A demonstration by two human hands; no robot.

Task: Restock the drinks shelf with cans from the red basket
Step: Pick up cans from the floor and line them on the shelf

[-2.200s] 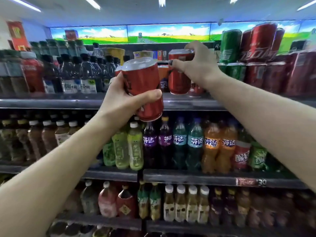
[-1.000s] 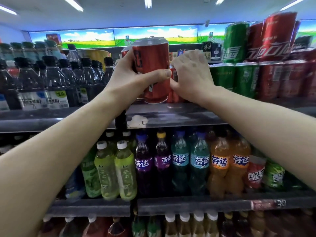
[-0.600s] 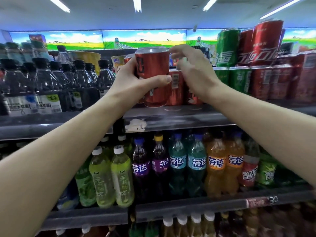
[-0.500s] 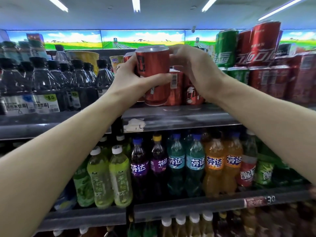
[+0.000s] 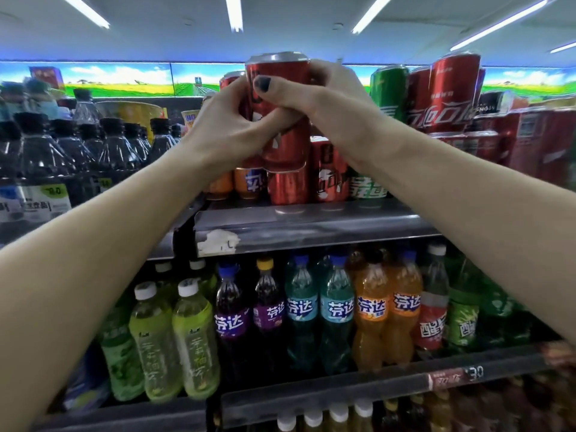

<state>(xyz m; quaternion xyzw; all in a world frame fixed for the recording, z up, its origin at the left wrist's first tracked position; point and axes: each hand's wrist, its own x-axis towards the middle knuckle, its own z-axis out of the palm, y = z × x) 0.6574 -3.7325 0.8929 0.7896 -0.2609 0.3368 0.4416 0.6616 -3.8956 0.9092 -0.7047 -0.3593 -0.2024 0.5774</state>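
Both hands are clamped together on one red can (image 5: 282, 98), held upright above the top shelf (image 5: 311, 227), so most of its label is covered: the left hand (image 5: 229, 129) wraps it from the left with the thumb across the front, and the right hand (image 5: 327, 98) closes over it from the right, its dark-nailed thumb lying on the can's face. Whether the held can's base touches the lower red can (image 5: 286, 187) standing on the shelf directly beneath it cannot be told; the two rims look very close. Beside that lower can stands another red can (image 5: 332, 174), partly behind the right wrist, and a green can (image 5: 367, 188) shows only its bottom part under the forearm. Orange cans (image 5: 249, 182) to the left are half hidden by the left hand. The red basket is not in view. To the right, stacked red and green cans (image 5: 448, 88) are blurred at the frame edge; to the left, dark bottles (image 5: 62, 151) crowd the same shelf level. A torn white label scrap (image 5: 218, 243) clings to the shelf's grey metal front. Below, a row of soda bottles (image 5: 311, 310) in purple, teal, orange and green fills the next shelf, whose price strip (image 5: 456, 377) is too blurred to read fully. Fluorescent tubes (image 5: 233, 14) run across the ceiling above a lit landscape banner (image 5: 109, 77).
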